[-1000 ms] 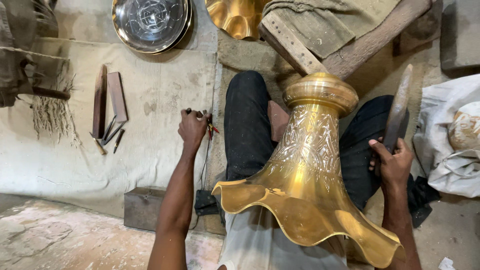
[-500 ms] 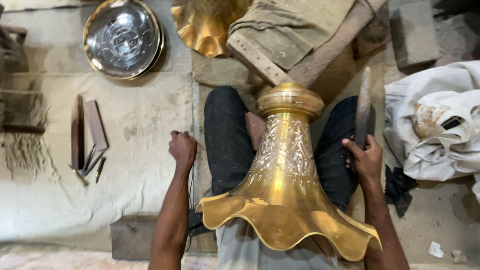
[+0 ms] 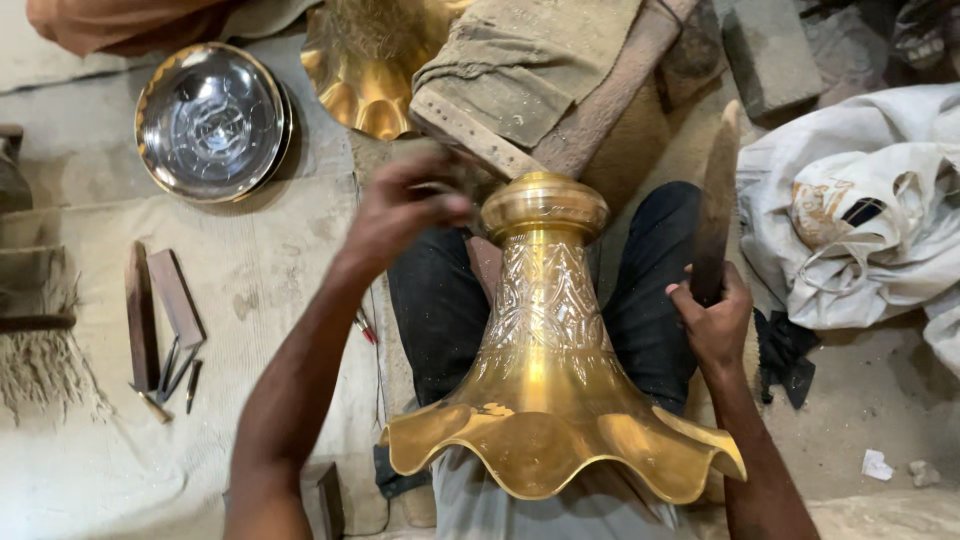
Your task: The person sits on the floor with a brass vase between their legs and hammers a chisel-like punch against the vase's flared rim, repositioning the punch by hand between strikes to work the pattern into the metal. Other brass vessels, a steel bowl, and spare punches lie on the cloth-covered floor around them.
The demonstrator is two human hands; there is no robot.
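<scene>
This is a metalworker's floor workshop, where brass pieces are shaped and finished by hand. The person sits on the ground on a dusty, stained cloth (image 3: 250, 290) spread over a bare floor. A tall brass vase (image 3: 545, 350) with an engraved neck and a wavy flared rim rests between the legs. Another brass piece (image 3: 365, 60) and a shiny round metal tray (image 3: 210, 120) lie nearby. Small hand tools (image 3: 165, 345) lie on the cloth, and worn wooden blocks (image 3: 560, 100) and crumpled white sacks (image 3: 860, 210) sit around the work spot.
</scene>
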